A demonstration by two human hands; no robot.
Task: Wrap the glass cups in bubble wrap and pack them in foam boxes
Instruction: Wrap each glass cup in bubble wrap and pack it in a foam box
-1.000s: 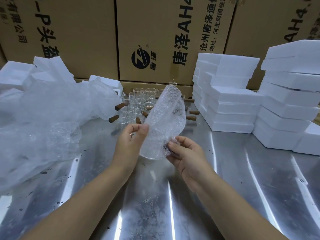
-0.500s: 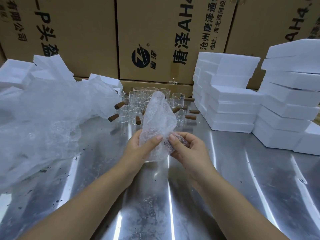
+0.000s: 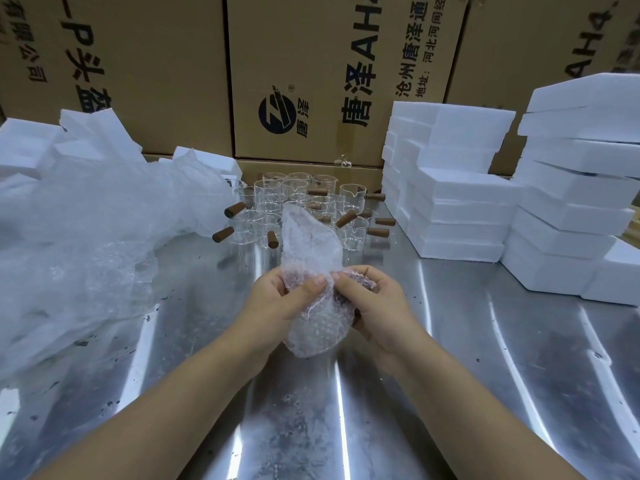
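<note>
The wrapped cup [image 3: 313, 306], gripped over a steel table [image 3: 485, 358].

The left hand [image 3: 277, 303] and right hand [image 3: 377, 306] both clamp the wrapped cup between them, thumbs nearly touching on top. A brown part shows through the wrap under the right hand's fingers [image 3: 375, 277], and a free flap [image 3: 308, 237] stands up beyond the thumbs. Beyond the hands stand bare glass cups [image 3: 268, 195] with wooden handles [image 3: 235, 209]. White foam boxes [image 3: 457, 188] are stacked beyond the right hand, and loose bubble wrap [image 3: 86, 237] is heaped beyond the left. The cartons [image 3: 311, 39] behind read "唐泽", "AH4" and "沧州唐泽通", beside a round dark logo [image 3: 277, 114]. The table is scuffed and reflective. Since one second ago the hands have drawn together and the flap stands lower.
</note>
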